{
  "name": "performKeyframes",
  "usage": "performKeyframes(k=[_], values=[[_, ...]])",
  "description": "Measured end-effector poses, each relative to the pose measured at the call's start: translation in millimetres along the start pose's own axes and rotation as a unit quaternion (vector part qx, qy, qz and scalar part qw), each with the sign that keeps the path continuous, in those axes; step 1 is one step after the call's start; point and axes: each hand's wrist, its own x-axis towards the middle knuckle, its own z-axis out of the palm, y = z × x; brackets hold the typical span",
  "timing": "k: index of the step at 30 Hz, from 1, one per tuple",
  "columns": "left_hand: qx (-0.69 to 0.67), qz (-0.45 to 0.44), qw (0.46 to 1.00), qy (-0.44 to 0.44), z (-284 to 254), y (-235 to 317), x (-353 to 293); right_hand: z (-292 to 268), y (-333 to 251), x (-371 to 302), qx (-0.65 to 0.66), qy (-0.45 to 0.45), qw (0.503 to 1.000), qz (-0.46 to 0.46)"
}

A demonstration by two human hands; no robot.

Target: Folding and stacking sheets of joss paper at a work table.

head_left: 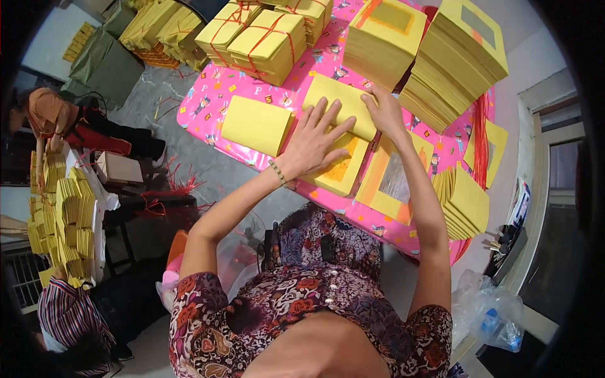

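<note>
The person sits at a table covered with a pink patterned cloth and works on yellow paper. The left hand lies flat with the fingers spread, pressing on a yellow paper sheet and on the small stack under it; it grasps nothing. The right hand is just beside it on the far right edge of the same sheet, fingers bent over the edge (I cannot tell if it pinches the paper or only pushes it).

I judge that the step in hand is folding or flattening this sheet on the stack near the body. The next move probably calls for a firm slide of the palm along the fold while the other hand keeps the edge aligned.

To the left lies another flat yellow stack. On the far side stand bundles tied with red string and tall loose piles.
</note>
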Motion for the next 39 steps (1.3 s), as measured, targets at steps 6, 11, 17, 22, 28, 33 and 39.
performKeyframes(k=[6, 11, 17, 22, 28, 33, 39], values=[[0.013, -0.015, 1.0, -0.02, 7, -2, 4, -1, -9, 4, -0.18, 0.009, 0.983, -0.021], [0.009, -0.015, 0.999, -0.027, 6, -1, 4, 5, -6, 19, -0.119, -0.017, 0.992, -0.045], [0.016, -0.018, 0.999, -0.032, 6, -2, 3, 16, -25, 25, -0.054, -0.119, 0.991, 0.01], [0.001, -0.016, 0.999, -0.036, 7, -3, 2, 18, -24, 22, -0.053, -0.105, 0.993, 0.005], [-0.025, -0.022, 0.998, -0.06, 7, -6, 3, 24, -22, 20, -0.066, -0.08, 0.994, -0.019], [-0.028, -0.025, 0.997, -0.069, 8, -6, 3, 28, -18, 18, -0.062, -0.054, 0.996, -0.027], [-0.021, -0.021, 0.998, -0.061, 8, -5, 1, 21, -44, -9, -0.111, 0.048, 0.989, -0.086]])
